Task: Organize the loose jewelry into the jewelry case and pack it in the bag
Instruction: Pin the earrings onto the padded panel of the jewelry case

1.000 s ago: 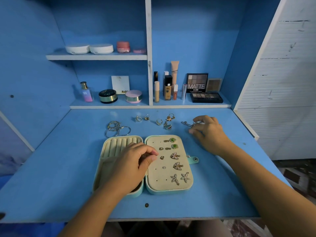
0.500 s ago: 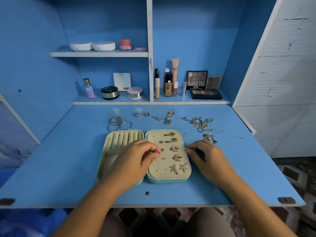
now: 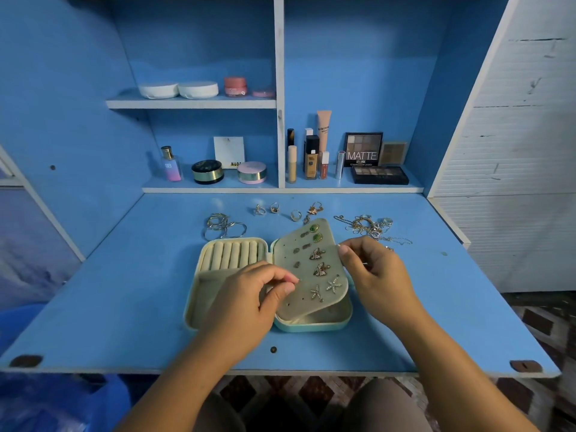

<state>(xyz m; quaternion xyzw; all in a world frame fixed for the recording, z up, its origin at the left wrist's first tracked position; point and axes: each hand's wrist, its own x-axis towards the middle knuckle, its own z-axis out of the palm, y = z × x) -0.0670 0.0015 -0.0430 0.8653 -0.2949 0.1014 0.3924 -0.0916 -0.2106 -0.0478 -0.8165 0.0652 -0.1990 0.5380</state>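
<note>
On a blue desk (image 3: 124,307), an open mint jewelry case (image 3: 311,325) is laid flat. Its left half is filled with cream ring rolls (image 3: 232,255); over its right half an earring panel (image 3: 304,285) is tilted up, pinned with starfish earrings (image 3: 333,285) and green studs (image 3: 314,228). The panel's right edge is pinched by the right hand (image 3: 374,275). The left hand (image 3: 249,300) is held at the panel's left side, thumb and forefinger pressed together; whether anything is held cannot be told. Beyond the case, hoops (image 3: 224,227), rings (image 3: 274,208) and tangled chains (image 3: 369,226) are scattered loose. Cosmetics (image 3: 363,151) are lined up on the shelves behind.
</note>
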